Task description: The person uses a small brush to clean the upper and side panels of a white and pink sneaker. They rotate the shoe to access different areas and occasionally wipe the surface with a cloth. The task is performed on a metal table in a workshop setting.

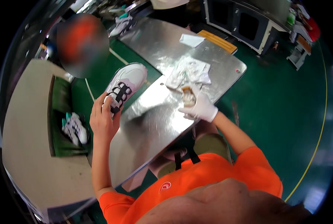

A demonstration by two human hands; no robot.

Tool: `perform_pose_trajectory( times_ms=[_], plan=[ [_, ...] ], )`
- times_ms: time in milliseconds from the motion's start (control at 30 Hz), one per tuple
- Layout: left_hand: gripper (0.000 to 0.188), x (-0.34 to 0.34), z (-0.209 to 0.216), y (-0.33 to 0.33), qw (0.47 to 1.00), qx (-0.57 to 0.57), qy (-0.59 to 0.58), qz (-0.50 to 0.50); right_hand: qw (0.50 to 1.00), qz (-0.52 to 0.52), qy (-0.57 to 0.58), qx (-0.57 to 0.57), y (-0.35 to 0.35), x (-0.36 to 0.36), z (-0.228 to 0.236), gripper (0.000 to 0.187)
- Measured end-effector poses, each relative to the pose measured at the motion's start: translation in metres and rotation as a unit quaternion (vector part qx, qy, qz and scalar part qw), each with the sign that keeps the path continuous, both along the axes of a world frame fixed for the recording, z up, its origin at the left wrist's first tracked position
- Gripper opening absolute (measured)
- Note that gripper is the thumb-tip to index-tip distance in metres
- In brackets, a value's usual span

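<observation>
At metal table (151, 123), two shoes (126, 85), one held

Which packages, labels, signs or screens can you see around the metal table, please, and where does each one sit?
White crumpled wrapper: on the metal table, just beyond the gloved right hand.
White folded paper: near the table's far edge, flat, roughly square.
Small white round logo: on the orange shirt's chest.
No screens or signs are visible.
</observation>
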State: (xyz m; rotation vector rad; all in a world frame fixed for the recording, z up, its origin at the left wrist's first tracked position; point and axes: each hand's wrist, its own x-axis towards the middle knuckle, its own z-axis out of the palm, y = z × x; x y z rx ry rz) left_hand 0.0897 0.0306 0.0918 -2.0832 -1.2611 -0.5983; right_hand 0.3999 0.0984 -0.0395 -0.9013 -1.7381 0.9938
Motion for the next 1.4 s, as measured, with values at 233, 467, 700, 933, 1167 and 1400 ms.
perform_pose_trajectory(
  times_ms=[233, 467, 700, 933, 1167, 1400],
  plan=[
    [0.050, 0.016, -0.055, -0.129, 0.996, -0.082, 0.021, 0.030, 0.991, 0.063, -0.005, -0.119, -0.006, 0.011, 0.022, 0.072],
    [0.027, 0.032, -0.081, -0.146, 0.997, -0.071, -0.034, 0.007, 0.946, 0.153, -0.023, -0.285, -0.036, 0.025, 0.090, 0.058],
    [0.032, 0.023, -0.071, -0.140, 0.992, -0.111, -0.060, -0.021, 0.886, 0.330, 0.105, -0.309, -0.030, 0.002, 0.095, 0.107],
    [0.025, 0.014, -0.065, -0.133, 0.992, -0.111, -0.056, -0.033, 0.986, 0.073, -0.033, -0.147, -0.017, -0.018, 0.094, 0.062],
    [0.019, 0.013, -0.065, -0.126, 0.990, -0.102, -0.093, -0.031, 0.958, 0.090, -0.120, -0.245, -0.010, -0.015, 0.096, 0.056],
    [0.014, 0.013, -0.060, -0.121, 0.984, -0.116, -0.129, -0.030, 0.852, 0.369, 0.185, -0.323, -0.015, -0.073, 0.088, 0.081]
  ],
)
